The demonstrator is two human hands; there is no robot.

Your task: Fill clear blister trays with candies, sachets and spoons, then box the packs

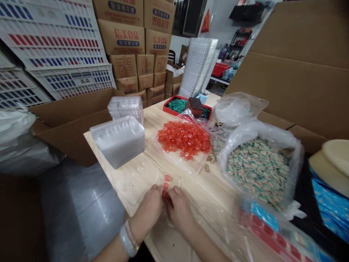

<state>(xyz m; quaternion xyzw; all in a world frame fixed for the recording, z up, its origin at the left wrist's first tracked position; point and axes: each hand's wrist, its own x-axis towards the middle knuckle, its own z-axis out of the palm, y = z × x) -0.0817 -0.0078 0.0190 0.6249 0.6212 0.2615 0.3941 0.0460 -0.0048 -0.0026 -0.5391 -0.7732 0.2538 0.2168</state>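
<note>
My left hand [151, 204] and my right hand [180, 211] meet close together at the front of the wooden table, their fingers closed. Between the fingertips runs a short row of small red translucent pieces [166, 178], apparently in a clear plastic tray that is hard to make out. Fingers of my right hand pinch at the nearest red piece. What my left fingers grip is hidden. Beyond them a heap of the same red pieces [185, 138] lies on a clear plastic bag [195, 165].
Stacked clear trays [120, 145] stand at left. A bag of striped small pieces [259, 167] is at right, near filled red and blue trays [275, 233]. Behind are a red tray [167, 107] of green pieces, a brown box [194, 106] and tall stacked trays [196, 67].
</note>
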